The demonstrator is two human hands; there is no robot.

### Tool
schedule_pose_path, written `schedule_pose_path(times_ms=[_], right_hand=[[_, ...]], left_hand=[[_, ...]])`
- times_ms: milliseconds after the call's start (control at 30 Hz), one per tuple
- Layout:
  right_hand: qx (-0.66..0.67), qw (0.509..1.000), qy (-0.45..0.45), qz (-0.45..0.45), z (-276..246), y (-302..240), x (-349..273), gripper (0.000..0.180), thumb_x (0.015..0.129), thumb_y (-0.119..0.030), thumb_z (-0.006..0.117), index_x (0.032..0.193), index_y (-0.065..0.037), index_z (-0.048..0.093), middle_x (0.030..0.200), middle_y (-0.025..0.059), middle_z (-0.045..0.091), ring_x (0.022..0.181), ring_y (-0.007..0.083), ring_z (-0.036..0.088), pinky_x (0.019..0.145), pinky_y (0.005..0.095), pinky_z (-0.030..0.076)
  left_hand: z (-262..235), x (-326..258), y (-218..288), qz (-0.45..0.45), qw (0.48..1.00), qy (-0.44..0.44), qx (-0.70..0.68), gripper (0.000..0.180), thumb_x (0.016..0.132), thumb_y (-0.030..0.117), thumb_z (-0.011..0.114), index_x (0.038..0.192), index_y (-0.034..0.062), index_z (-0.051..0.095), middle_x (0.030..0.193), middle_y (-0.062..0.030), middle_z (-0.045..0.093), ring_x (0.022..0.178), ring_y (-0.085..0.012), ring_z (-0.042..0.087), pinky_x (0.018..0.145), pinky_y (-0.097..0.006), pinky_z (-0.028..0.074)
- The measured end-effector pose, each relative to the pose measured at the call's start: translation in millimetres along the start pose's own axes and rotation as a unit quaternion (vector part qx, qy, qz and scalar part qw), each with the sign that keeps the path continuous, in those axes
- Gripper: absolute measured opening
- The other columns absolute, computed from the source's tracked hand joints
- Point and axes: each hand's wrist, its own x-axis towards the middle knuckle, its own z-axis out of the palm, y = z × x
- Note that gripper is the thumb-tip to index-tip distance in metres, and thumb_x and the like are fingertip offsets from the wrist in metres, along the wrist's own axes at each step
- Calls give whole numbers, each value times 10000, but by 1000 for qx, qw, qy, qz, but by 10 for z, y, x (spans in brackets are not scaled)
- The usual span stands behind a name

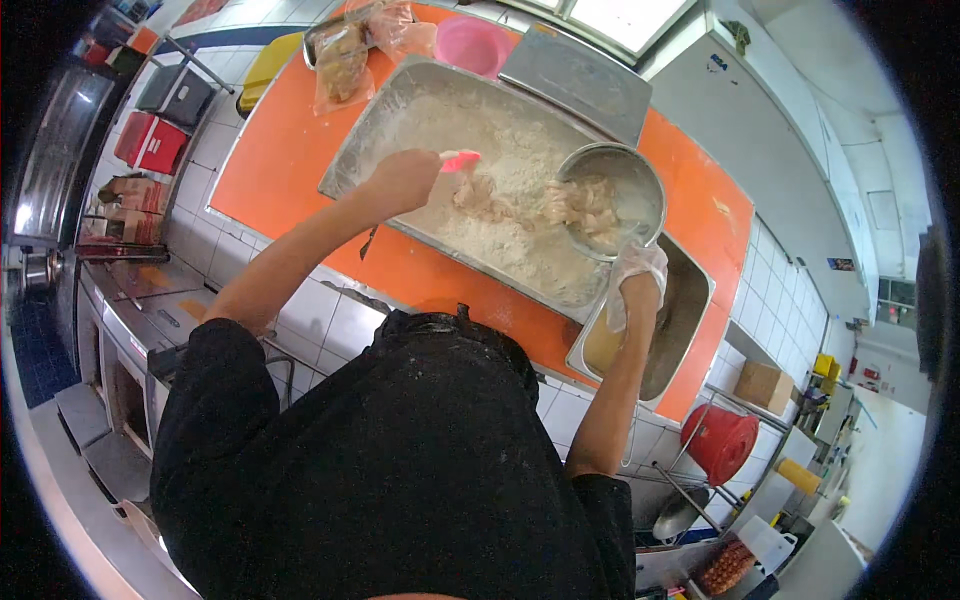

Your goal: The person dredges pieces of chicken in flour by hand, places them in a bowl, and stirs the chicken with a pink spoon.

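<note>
My left hand (405,182) is closed around the pale handle of a pink-ended utensil (462,160), perhaps a spatula, above a large metal tray (460,262) of white flour (420,125). In a thin clear plastic glove, my right hand (638,275) grips the near rim of a round metal bowl (645,185). That bowl is tipped toward the tray. Wet, pale raw meat pieces (590,205) lie in it and spill over its lip. More floured pieces (480,200) rest mid-tray, just beyond the utensil's end.
Under the bowl's right side sits a second deep metal pan (685,300). Along the orange table's (275,150) far side are a pink basin (472,45), a flat metal lid or tray (575,80) and a plastic bag of food (342,65). A red bucket (720,442) stands at right.
</note>
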Motion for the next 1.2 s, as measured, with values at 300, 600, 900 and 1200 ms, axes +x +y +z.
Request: schedule_pose_path(times_ms=[300, 600, 900, 1200], right_hand=[[43, 998, 9, -44, -6, -103, -5, 213, 818, -169, 619, 935, 8, 645, 871, 214, 661, 825, 395, 625, 725, 438, 483], [11, 999, 16, -34, 26, -175, -15, 196, 802, -173, 621, 849, 14, 648, 816, 220, 657, 773, 396, 633, 689, 433, 489], [4, 1000, -14, -26, -17, -356, -90, 195, 774, -185, 639, 803, 7, 657, 819, 219, 656, 789, 379, 638, 686, 422, 487], [-56, 998, -23, -10, 117, -198, -77, 255, 824, -254, 581, 821, -12, 659, 841, 204, 665, 829, 383, 640, 730, 436, 505]], left_hand=[[-187, -197, 19, 168, 931, 76, 316, 126, 779, 117, 590, 882, 46, 574, 761, -65, 589, 659, -189, 655, 541, -325, 520], [-63, -152, -18, 251, 895, 141, 340, 160, 763, 163, 593, 886, 63, 580, 768, -45, 567, 670, -172, 597, 603, -305, 463], [-193, 170, -86, 328, 829, 149, 428, 83, 753, 193, 599, 725, 115, 603, 686, -6, 570, 643, -175, 580, 610, -337, 421], [-438, 230, 60, 202, 953, 136, 178, 163, 798, 157, 579, 940, 80, 590, 816, -72, 630, 731, -249, 662, 605, -381, 510]])
